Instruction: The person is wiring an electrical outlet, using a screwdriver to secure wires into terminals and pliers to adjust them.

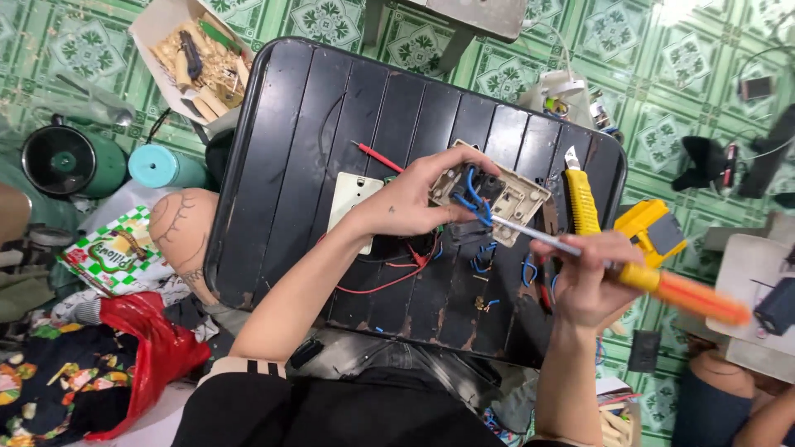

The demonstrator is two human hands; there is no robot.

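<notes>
My left hand [416,197] grips a beige wall switch module [507,199] turned back side up over a black slatted tray table [331,108]. Blue wires [474,192] loop out of the module's back. My right hand [590,277] holds a screwdriver [662,285] with a yellow and orange handle. Its metal shaft points left and the tip rests at the module's blue wiring. A beige cover plate [351,199] lies just left of my left hand.
A yellow utility knife [580,199], a red probe [379,157], red wire [389,277] and blue wire scraps [482,261] lie on the table. A box of parts [195,54], a teal bottle [164,167], a green pot [70,161] and a yellow tool [654,228] sit on the floor around it.
</notes>
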